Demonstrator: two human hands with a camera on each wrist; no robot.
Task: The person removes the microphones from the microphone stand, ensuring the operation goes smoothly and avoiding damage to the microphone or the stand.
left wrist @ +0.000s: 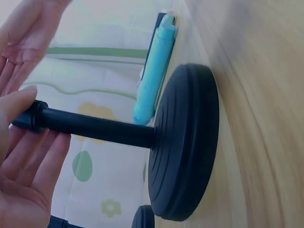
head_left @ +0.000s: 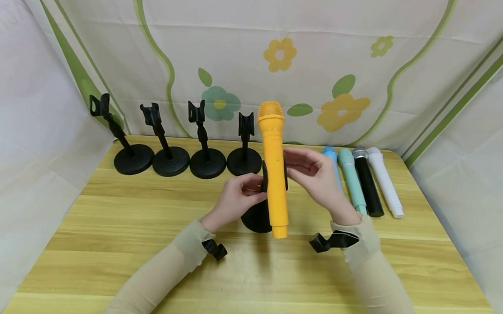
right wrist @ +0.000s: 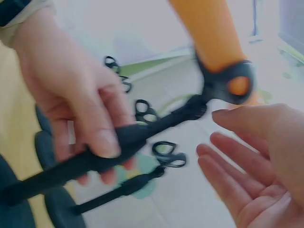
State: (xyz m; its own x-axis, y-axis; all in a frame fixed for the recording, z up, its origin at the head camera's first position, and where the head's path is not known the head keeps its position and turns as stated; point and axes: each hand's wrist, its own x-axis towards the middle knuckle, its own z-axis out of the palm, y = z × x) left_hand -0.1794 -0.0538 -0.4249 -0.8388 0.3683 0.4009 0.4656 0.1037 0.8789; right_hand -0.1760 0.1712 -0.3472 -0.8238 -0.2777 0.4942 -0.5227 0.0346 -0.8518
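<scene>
A yellow microphone (head_left: 273, 176) sits in the clip (right wrist: 228, 83) of a black desktop microphone stand, its head pointing up and away. My left hand (head_left: 237, 198) grips that stand's pole (left wrist: 102, 128), thumb on one side and fingers on the other. Below the hand is the round base (left wrist: 185, 142); I cannot tell whether it touches the table. On the other side, my right hand (head_left: 314, 176) is held with loosely bent fingers beside the clip and microphone. In the right wrist view its fingers (right wrist: 237, 161) hold nothing.
Several black stands with bare clips, such as this leftmost stand (head_left: 133, 159), line the back left of the wooden table (head_left: 146, 246). At the back right lie a blue microphone (head_left: 330, 153), a mint one (head_left: 351, 180), a black one (head_left: 368, 185) and a white one (head_left: 386, 181).
</scene>
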